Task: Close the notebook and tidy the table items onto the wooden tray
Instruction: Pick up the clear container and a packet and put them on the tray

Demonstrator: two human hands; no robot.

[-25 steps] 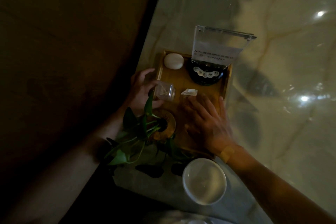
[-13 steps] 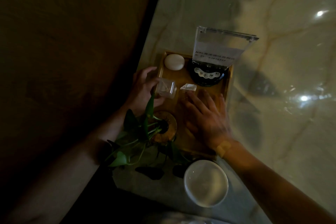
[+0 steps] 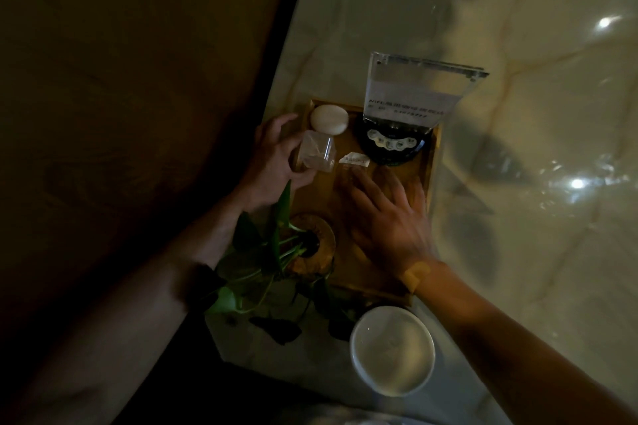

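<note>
The left hand [image 3: 276, 162], gripping a clear cube container [image 3: 317, 155], has carried it farther up the wooden tray [image 3: 429, 179], beside the white disc [image 3: 328, 119]. The right hand [image 3: 386, 217] rests open, flat on the tray; no notebook is visible.

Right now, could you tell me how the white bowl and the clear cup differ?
The white bowl is opaque, while the clear cup is see-through. The bowl stands off the wooden tray on the marble table; the cup is over the tray. The bowl is untouched; the left hand holds the cup. The bowl looks wider. Both look empty.
</note>
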